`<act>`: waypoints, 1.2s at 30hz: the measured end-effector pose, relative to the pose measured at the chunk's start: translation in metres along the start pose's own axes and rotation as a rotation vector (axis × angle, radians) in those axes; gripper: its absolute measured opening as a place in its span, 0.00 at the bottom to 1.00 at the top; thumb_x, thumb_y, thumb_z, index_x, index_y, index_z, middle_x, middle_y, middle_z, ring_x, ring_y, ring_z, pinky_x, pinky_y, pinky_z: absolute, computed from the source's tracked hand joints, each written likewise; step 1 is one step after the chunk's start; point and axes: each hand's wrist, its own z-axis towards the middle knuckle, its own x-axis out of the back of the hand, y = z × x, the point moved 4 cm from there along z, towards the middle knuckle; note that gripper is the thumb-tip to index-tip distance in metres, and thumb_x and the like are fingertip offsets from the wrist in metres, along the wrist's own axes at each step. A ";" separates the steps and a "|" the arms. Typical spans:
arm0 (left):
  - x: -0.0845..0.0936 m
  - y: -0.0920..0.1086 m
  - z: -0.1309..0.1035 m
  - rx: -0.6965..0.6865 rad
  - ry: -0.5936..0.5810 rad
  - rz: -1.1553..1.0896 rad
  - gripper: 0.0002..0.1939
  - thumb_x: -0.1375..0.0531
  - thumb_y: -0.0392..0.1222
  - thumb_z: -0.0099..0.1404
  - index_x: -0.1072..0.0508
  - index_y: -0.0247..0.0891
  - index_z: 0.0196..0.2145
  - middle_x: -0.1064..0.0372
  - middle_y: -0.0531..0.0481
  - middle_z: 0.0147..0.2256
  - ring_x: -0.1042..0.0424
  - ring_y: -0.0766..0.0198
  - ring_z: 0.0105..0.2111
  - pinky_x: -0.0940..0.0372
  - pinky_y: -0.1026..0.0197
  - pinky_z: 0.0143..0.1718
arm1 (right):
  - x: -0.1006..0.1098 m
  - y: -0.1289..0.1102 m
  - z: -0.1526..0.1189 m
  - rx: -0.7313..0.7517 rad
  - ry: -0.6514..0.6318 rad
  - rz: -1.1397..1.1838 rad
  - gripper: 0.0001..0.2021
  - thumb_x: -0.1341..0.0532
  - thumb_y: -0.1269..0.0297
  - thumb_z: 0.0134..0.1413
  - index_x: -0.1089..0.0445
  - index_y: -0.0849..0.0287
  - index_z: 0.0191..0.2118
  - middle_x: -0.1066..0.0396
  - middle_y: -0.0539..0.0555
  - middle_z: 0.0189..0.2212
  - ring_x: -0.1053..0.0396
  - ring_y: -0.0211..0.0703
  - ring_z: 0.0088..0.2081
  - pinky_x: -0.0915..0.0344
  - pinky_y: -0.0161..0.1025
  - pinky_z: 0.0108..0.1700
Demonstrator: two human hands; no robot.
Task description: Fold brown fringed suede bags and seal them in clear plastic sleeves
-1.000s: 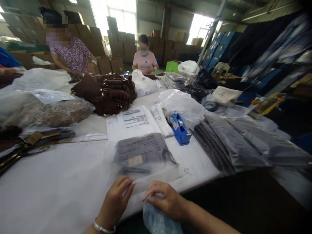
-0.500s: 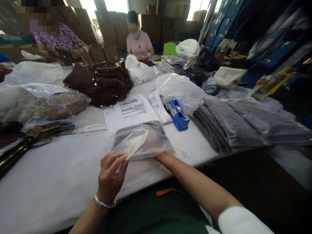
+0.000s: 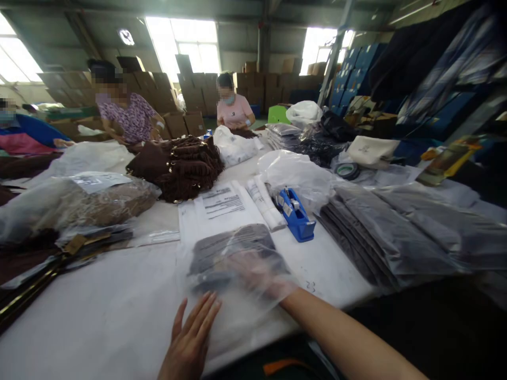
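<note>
A clear plastic bag (image 3: pixel 249 305) lies on the white table in front of me, with a dark grey folded fabric item (image 3: pixel 216 247) inside it. My right hand (image 3: pixel 253 268) is in the bag up to the wrist. Through the film its fingers look stretched out, resting on or just above the grey item. Flat by the bag's near left edge is my left hand (image 3: pixel 194 327), open, its fingertips touching the film or the table there. Beyond the bag lie printed white sheets (image 3: pixel 224 203).
A blue tape dispenser (image 3: pixel 296 219) stands right of the sheets. Grey bagged items (image 3: pixel 400 232) are stacked at the right. Brown fringed bags (image 3: pixel 178 166) form a pile further back. Plastic-wrapped goods (image 3: pixel 114 198) lie left. Co-workers sit or stand across the table.
My left hand has let go of the bag's edge and opened flat. My right hand stays in the bag, fingers now spread. The head view has tilted up.
</note>
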 end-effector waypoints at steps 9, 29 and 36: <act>-0.006 -0.016 -0.042 -0.092 -0.201 0.037 0.35 0.57 0.25 0.59 0.52 0.41 0.64 0.48 0.50 0.61 0.45 0.64 0.59 0.48 0.58 0.60 | 0.029 0.033 -0.116 0.213 -0.331 -0.203 0.29 0.43 0.72 0.57 0.47 0.48 0.62 0.47 0.53 0.61 0.55 0.52 0.64 0.59 0.56 0.64; 0.003 -0.062 -0.060 -0.069 -0.539 -0.345 0.36 0.49 0.36 0.61 0.57 0.47 0.64 0.56 0.55 0.64 0.54 0.55 0.62 0.44 0.55 0.58 | 0.093 0.041 -0.101 0.244 -0.539 -0.213 0.30 0.48 0.78 0.52 0.45 0.55 0.61 0.42 0.53 0.59 0.50 0.43 0.62 0.51 0.45 0.63; 0.001 -0.059 -0.044 -0.144 -0.350 -0.269 0.35 0.58 0.25 0.61 0.53 0.50 0.63 0.51 0.55 0.62 0.49 0.63 0.61 0.66 0.47 0.64 | 0.075 0.059 -0.106 0.525 -0.539 -0.444 0.33 0.49 0.77 0.47 0.48 0.57 0.63 0.51 0.55 0.63 0.60 0.47 0.65 0.67 0.56 0.64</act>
